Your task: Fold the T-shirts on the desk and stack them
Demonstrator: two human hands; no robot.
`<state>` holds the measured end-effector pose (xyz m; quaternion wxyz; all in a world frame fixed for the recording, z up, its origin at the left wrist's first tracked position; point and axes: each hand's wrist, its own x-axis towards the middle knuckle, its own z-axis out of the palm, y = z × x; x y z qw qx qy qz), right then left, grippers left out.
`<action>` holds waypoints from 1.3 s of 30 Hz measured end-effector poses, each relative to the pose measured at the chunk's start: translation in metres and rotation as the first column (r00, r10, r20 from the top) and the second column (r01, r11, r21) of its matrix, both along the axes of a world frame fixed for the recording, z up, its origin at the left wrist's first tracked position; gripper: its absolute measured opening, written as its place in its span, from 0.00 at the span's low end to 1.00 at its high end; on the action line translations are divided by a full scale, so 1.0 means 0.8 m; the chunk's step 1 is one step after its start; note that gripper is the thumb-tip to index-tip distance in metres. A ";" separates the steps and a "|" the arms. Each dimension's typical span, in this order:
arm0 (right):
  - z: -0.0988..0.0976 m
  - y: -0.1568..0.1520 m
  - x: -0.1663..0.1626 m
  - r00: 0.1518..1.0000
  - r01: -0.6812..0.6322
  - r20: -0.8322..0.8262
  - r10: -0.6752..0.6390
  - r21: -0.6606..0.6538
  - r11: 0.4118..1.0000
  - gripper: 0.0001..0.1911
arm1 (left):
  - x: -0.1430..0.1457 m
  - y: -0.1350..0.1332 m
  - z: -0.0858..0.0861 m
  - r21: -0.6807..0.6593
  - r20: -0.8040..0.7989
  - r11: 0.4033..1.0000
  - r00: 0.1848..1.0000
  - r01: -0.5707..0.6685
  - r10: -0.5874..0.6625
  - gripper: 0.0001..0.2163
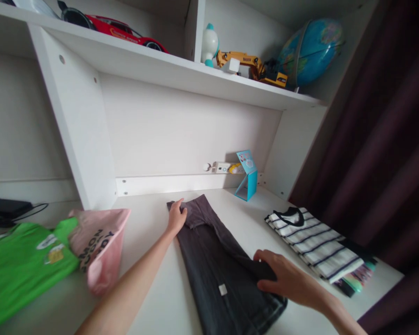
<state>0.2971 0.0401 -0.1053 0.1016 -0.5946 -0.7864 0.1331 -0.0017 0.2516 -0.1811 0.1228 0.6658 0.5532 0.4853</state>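
A dark grey garment [219, 270] lies lengthwise on the white desk [150, 260]. My left hand [176, 217] rests on its far left corner, fingers closed over the cloth's edge. My right hand [286, 277] pinches a fold of the same garment near its right side, fingers curled around the cloth.
A pink shirt [97, 246] and a green shirt [21, 265] lie at the left. A folded striped shirt [314, 242] sits on a stack at the right. A blue stand [247, 179] is at the back. The shelf above holds a toy car [118, 29], an excavator [254, 67] and a globe [310, 49].
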 end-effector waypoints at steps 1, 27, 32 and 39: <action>-0.003 -0.008 -0.002 0.999 0.038 0.011 -0.038 0.015 0.999 0.13 | 0.000 0.000 0.001 0.012 -0.012 1.000 1.000 -0.005 0.005 0.19; -0.043 -0.010 -0.042 0.969 -0.245 -0.039 0.242 -0.108 0.963 0.28 | 0.000 -0.010 0.056 0.014 -0.547 0.984 0.823 -0.178 0.157 0.11; -0.044 -0.009 -0.040 0.964 -0.266 0.002 0.267 -0.082 0.960 0.28 | 0.066 0.005 0.042 -0.220 -0.592 0.957 0.753 0.190 -0.286 0.22; -0.093 -0.003 -0.030 0.919 -0.368 0.210 0.333 0.161 0.916 0.30 | 0.080 0.032 0.036 -0.532 -0.565 0.839 0.688 0.119 -0.456 0.40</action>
